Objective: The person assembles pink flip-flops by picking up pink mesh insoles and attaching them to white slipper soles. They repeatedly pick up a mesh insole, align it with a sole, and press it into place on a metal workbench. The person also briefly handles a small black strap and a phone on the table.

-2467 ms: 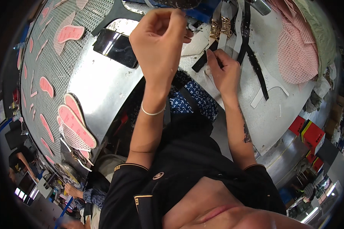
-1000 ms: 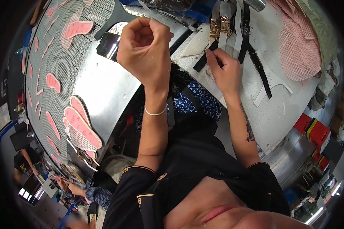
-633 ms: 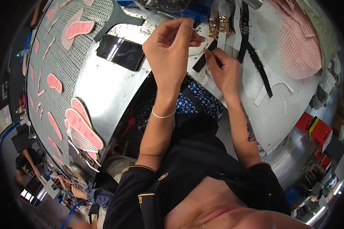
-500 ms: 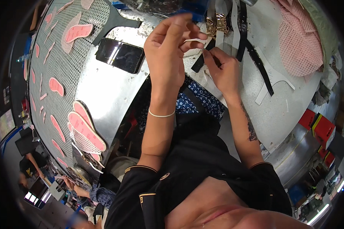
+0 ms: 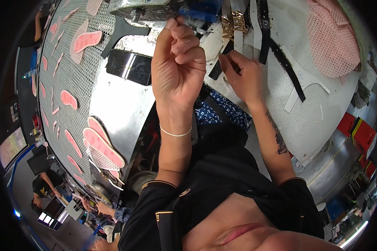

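Note:
My left hand (image 5: 179,62) is raised, its fingers curled and thumb and forefinger pressed together at the edge of a dark grey metal machine part (image 5: 144,13). Whatever lies in that pinch is hidden. My right hand (image 5: 245,77) rests over the pale worktop (image 5: 276,125), fingers bent and thumb apart from the forefinger, with nothing visible between them. Just beyond it lie white straps with gold buckles (image 5: 238,23). A short black strap (image 5: 217,69) lies left of its thumb, and a long black studded strap (image 5: 287,67) to its right.
A black phone (image 5: 129,67) and a dark Y-shaped piece (image 5: 123,33) lie at left. Pink insoles (image 5: 98,140) are stacked near a mesh belt (image 5: 63,121) carrying more. White Y-shaped piece (image 5: 308,83) and pink mesh sheets (image 5: 333,42) lie right. A co-worker (image 5: 44,184) is far left.
My left hand has moved up and left to the machine part, its fingers curling in; the thin white strip between them no longer shows. My right thumb and forefinger have parted.

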A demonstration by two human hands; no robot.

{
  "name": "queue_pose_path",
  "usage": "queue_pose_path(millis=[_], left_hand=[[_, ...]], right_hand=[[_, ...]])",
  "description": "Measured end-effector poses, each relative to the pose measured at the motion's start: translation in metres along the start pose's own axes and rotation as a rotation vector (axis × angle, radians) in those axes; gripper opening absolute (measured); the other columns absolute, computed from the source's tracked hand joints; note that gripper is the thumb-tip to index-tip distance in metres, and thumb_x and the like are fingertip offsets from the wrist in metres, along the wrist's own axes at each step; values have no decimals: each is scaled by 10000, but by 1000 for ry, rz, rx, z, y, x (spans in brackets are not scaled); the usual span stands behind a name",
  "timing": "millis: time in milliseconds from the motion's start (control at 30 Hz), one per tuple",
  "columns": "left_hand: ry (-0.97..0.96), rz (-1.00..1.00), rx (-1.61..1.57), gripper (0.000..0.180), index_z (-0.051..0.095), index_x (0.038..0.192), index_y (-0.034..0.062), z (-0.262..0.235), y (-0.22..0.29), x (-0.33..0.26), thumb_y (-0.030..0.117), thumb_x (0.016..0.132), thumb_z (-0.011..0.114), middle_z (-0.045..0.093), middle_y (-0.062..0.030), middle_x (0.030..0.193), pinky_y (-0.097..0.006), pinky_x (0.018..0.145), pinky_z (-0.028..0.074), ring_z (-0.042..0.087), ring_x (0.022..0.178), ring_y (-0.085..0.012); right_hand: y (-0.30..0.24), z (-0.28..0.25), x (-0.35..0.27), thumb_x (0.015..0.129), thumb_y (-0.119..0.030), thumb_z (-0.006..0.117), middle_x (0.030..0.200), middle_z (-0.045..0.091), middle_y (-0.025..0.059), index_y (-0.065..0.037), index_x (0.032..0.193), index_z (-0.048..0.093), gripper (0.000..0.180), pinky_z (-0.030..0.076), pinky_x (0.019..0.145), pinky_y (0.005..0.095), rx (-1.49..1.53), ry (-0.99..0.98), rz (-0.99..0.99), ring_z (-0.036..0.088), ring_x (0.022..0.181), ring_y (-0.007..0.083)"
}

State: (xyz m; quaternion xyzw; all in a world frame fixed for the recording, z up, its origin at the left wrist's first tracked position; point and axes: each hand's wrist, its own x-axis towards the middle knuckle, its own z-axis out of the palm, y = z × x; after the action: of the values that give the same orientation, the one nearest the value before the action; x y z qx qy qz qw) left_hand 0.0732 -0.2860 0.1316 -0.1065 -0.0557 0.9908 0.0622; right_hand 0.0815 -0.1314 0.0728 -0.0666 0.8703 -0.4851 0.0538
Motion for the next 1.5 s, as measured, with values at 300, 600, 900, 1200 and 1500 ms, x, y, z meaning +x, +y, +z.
queue_pose_path(millis=[300, 600, 900, 1200, 1500], left_hand=[[37, -102, -75, 95, 585, 840, 4, 7, -1, 2, 82, 892, 569, 439, 21, 621, -198, 458, 314, 383, 496, -60], [66, -41, 74, 78, 569, 785, 27, 7, -3, 6, 72, 843, 596, 382, 28, 601, -212, 481, 297, 350, 497, -69], [-12, 70, 159, 140, 606, 999, -22, -6, -15, 17, 82, 920, 556, 524, -5, 801, -194, 527, 372, 431, 594, -67], [-66, 24, -71, 118, 634, 979, -14, -11, -19, 22, 39, 891, 575, 596, -47, 869, -194, 564, 456, 545, 649, -78], [-71, 83, -17, 112, 620, 986, 30, -13, -19, 25, 85, 896, 581, 557, -35, 826, -210, 554, 399, 462, 658, -96]], right_hand=[[1, 0, 0, 864, -217, 637, 550, 602, 82, -36, 719, 621, 233, 420, 465, 319, -23, -4, 6, 577, 452, 217], [3, 2, 0, 864, -237, 636, 552, 606, 77, -48, 705, 615, 248, 434, 467, 339, -51, 9, -44, 596, 472, 241], [3, 3, -1, 869, -226, 641, 537, 549, 76, -42, 714, 583, 248, 398, 508, 325, -59, 26, -42, 516, 450, 198], [0, -1, 0, 867, -262, 618, 612, 636, 89, -60, 748, 626, 234, 468, 534, 379, -63, -31, 6, 627, 558, 273], [-2, -3, 2, 863, -253, 618, 618, 639, 90, -61, 751, 629, 222, 476, 545, 387, -87, -34, 2, 634, 577, 283]])
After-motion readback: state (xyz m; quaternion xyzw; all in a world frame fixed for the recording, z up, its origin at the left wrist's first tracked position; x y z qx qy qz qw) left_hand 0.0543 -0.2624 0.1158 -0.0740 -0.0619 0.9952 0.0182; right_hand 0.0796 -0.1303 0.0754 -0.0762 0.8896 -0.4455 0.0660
